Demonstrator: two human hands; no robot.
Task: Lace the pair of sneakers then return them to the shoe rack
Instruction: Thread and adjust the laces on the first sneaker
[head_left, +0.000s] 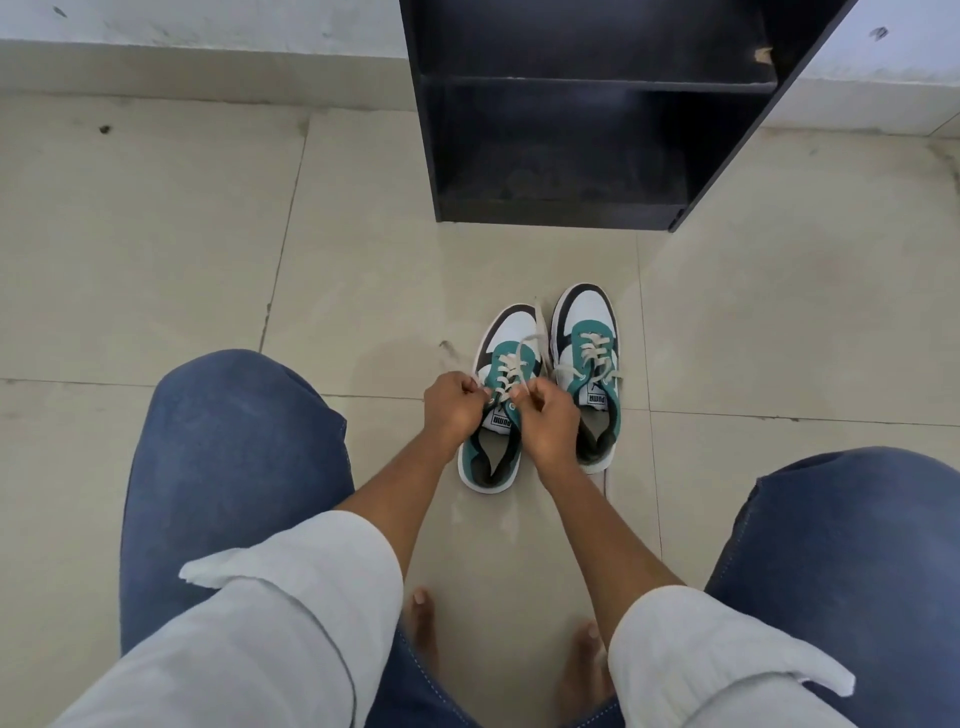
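Observation:
Two white, black and teal sneakers stand side by side on the tiled floor, toes pointing away from me. My left hand (451, 410) and my right hand (549, 422) are both over the tongue of the left sneaker (511, 325), each pinching an end of its cream lace (531, 343). One lace end loops up toward the toe. The right sneaker (587, 312) sits untouched, its lace (592, 353) threaded through the eyelets with a loose end hanging off its right side. The black shoe rack (561, 213) stands just beyond the shoes, its shelves showing nothing on them.
My knees in blue jeans (228, 447) flank the shoes left and right, and my bare toes (421, 608) rest on the floor below them. A white wall with a skirting runs behind the rack. Beige tiles spread out to the left.

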